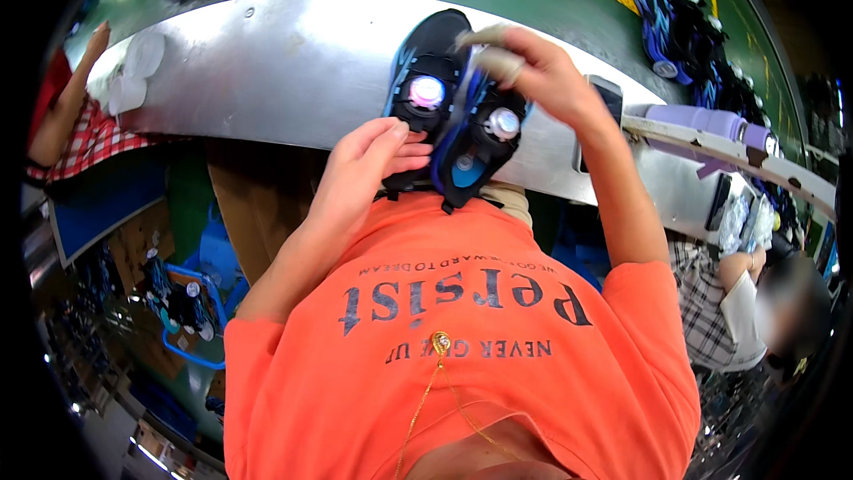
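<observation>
Shoes, a dark pair with blue edging, lie side by side at the near edge of the metal bench, heels toward the orange shirt. From my end, I see the left hand beside the left shoe, thumb and fingers bent just below its dial; whether they pinch anything I cannot tell. The right hand is blurred above the right shoe, fingers bent, and I can't make out whether it grips. As for progress, each shoe bears its round dial, so I judge both largely put together. With both hands about the pair, I take the handling to be unfinished; how much is left I cannot read. More shoes lie beyond the bench.
</observation>
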Demonstrator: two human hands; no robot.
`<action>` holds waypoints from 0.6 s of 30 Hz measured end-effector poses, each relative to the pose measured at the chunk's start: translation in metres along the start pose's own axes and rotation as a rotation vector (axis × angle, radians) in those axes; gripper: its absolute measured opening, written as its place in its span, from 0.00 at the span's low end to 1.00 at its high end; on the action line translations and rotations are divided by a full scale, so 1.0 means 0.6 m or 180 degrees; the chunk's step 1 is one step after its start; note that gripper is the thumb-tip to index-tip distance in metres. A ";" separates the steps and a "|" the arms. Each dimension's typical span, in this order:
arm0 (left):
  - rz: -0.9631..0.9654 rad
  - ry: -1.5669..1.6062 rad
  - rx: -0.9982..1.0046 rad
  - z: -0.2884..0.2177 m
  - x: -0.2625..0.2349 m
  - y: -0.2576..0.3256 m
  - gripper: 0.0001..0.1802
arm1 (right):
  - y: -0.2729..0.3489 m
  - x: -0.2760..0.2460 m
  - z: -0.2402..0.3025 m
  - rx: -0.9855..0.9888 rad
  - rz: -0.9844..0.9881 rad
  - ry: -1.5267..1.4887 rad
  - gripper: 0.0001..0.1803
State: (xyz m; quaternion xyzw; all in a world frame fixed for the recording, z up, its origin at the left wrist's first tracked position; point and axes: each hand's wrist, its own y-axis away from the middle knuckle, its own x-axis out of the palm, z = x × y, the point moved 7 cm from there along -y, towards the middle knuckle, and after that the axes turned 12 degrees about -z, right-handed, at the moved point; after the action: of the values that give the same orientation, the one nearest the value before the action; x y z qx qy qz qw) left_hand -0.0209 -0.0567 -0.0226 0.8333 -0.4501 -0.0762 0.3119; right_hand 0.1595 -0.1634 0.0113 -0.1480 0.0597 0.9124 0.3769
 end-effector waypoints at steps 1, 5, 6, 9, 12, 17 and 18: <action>-0.0101 -0.0291 0.0136 -0.001 -0.008 0.010 0.15 | 0.002 -0.039 -0.022 0.0377 -0.0278 0.0090 0.14; 0.0008 -0.1475 0.1355 -0.039 0.014 0.041 0.16 | 0.082 -0.030 -0.026 0.0668 0.0265 0.0150 0.19; -0.0019 -0.1882 0.1761 -0.047 0.026 0.046 0.22 | 0.098 -0.020 -0.003 0.0210 0.0230 0.0526 0.23; 0.0210 -0.2982 0.2151 -0.029 0.069 0.033 0.38 | 0.112 -0.009 -0.004 0.0047 -0.0184 0.0982 0.23; -0.0097 -0.3740 0.2220 -0.006 0.110 0.001 0.42 | 0.125 -0.004 -0.015 0.0070 -0.0644 0.0932 0.21; -0.0129 -0.3682 0.2503 -0.071 0.125 -0.077 0.35 | 0.103 -0.044 -0.042 0.0451 -0.0575 -0.0324 0.20; -0.0206 -0.3735 0.2681 -0.095 0.123 -0.102 0.34 | 0.095 -0.066 -0.035 0.0519 -0.0667 -0.0197 0.20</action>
State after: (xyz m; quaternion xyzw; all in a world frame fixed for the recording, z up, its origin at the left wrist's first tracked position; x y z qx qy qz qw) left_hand 0.0884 -0.0653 -0.0017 0.7174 -0.5097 -0.3403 -0.3312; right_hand 0.1507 -0.2347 0.0039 -0.0941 0.1062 0.8643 0.4826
